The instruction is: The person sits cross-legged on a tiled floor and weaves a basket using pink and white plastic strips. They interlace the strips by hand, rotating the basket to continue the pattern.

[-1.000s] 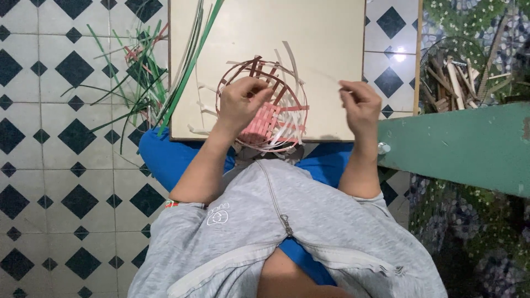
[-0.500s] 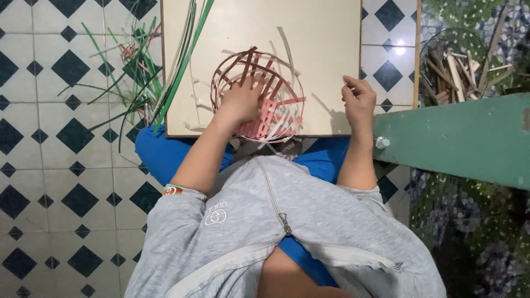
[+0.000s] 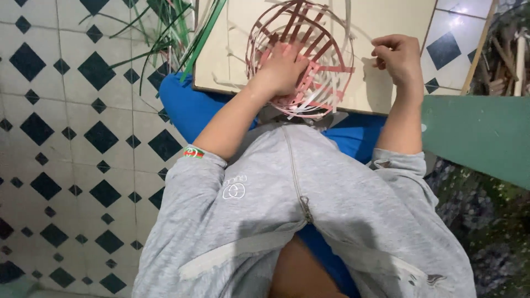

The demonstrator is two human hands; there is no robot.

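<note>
Light: soft, even daylight, fairly bright.
Glare: white sheen on the floor tile (image 3: 461, 22) right of the board (image 3: 386, 19).
Shadows: the right hand (image 3: 398, 58) casts a dim shadow on the board below it.
Focus: centre sharp; lower left floor corner smeared.
Distortion: wide-angle stretch at the edges.

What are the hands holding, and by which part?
The left hand presses on the half-woven basket, fingers among its strips. The right hand pinches a thin pale strip leading from the basket rim.
</note>
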